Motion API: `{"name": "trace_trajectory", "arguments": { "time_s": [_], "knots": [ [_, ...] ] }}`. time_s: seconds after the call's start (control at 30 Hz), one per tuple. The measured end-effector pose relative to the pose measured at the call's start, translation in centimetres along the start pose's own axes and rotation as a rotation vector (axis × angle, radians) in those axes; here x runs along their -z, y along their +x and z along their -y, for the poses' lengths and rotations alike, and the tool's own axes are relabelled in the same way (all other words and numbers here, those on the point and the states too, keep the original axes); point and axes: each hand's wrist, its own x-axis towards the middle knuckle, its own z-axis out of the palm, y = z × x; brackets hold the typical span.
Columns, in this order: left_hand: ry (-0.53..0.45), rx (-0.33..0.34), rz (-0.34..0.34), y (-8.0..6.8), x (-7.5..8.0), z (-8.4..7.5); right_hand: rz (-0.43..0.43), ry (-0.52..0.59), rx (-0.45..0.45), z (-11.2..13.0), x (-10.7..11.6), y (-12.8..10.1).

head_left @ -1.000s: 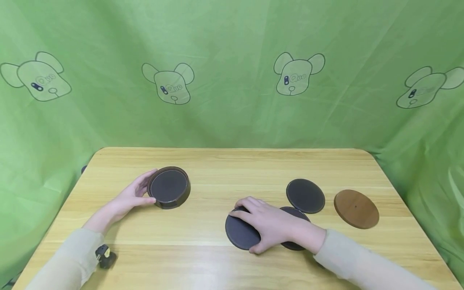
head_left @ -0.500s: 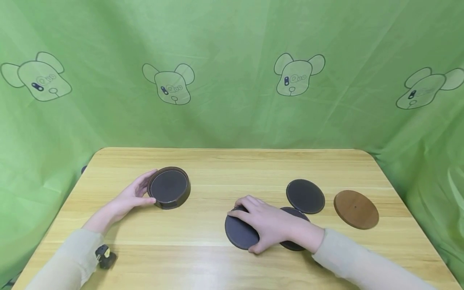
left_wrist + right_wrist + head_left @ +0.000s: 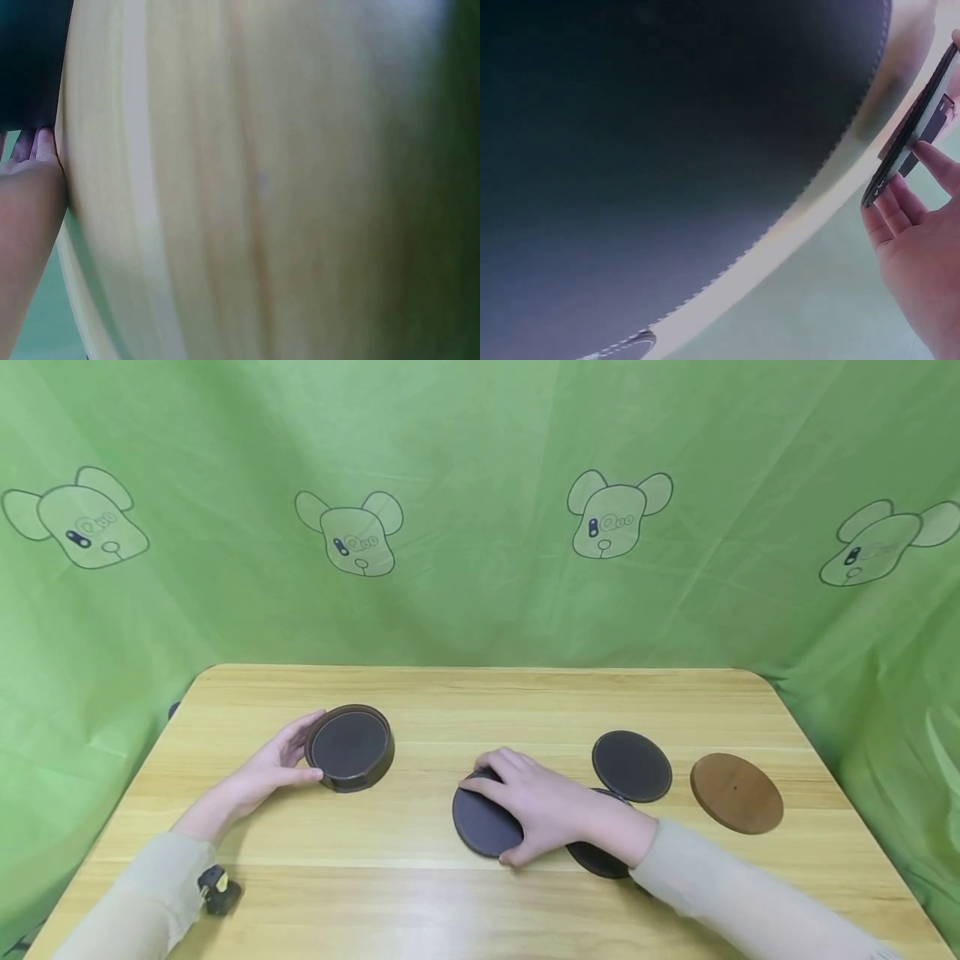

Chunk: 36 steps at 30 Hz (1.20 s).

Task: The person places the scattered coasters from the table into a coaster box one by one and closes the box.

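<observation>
Now the right hand point(image 3: 542, 808) lies over a dark round coaster point(image 3: 480, 821) near the middle front of the wooden table point(image 3: 480, 710), fingers curved over its far edge and thumb at the near edge, gripping it. In the right wrist view that coaster point(image 3: 911, 131) shows edge-on, lifted on one side, fingertips point(image 3: 922, 154) under its rim. A second dark coaster point(image 3: 596, 857) sits partly hidden under the right wrist and sleeve, touching or just overlapping the held one; cannot tell which. A third dark coaster point(image 3: 632, 766) lies flat just behind it, and a brown wooden disc point(image 3: 737, 793) lies further right, apart from the rest.

Left hand point(image 3: 273, 764) rests on the table at the left, fingers relaxed and lightly curved against the side of a round dark holder point(image 3: 350, 748), thumb touching its near wall; a dark coaster fills the holder. Holder and held coaster are well apart. Left wrist view is mostly blurred table grain with fingertips point(image 3: 41, 146) at a dark edge.

A small black-and-yellow object point(image 3: 217, 889) sits by the left sleeve. Green cloth point(image 3: 480, 485) with cartoon faces hangs behind.
</observation>
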Motion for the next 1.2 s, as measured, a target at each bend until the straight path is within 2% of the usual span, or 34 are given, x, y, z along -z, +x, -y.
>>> {"name": "trace_trajectory", "arguments": {
  "time_s": [1.2],
  "knots": [
    [-0.016,-0.006,-0.006,0.0,-0.1,0.0,-0.041,0.030,-0.022,-0.1,0.0,7.9]
  ]
}}
